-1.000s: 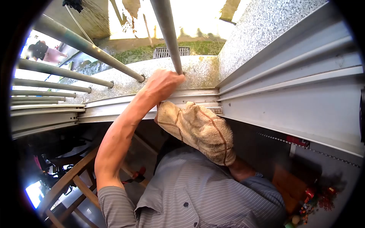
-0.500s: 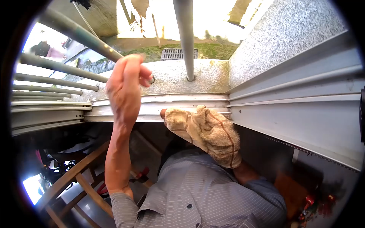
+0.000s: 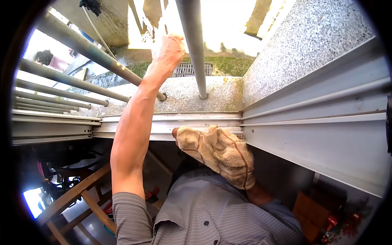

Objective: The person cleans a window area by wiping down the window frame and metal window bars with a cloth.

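My left hand (image 3: 168, 51) reaches out past the window frame, between two metal bars (image 3: 194, 49). Its fingers are curled closed; whatever they may hold is hidden. A tan terry cloth (image 3: 222, 153) with a brown stripe is draped over my right hand (image 3: 175, 132), hiding most of it. Only a fingertip pokes out at the left end of the cloth, and the wrist shows below. The cloth rests against the inner edge of the white window track (image 3: 171, 127).
A speckled stone sill (image 3: 222, 92) lies beyond the track, with a matching wall (image 3: 314, 45) at the right. Outside is a drain grate (image 3: 194, 69) on mossy ground. Indoors, a wooden chair-like frame (image 3: 75, 196) stands lower left and a brown box (image 3: 312, 212) lower right.
My left hand has moved forward and outward, from near the sill to beyond the bars, and the arm has straightened. The cloth and right hand stay at the track.
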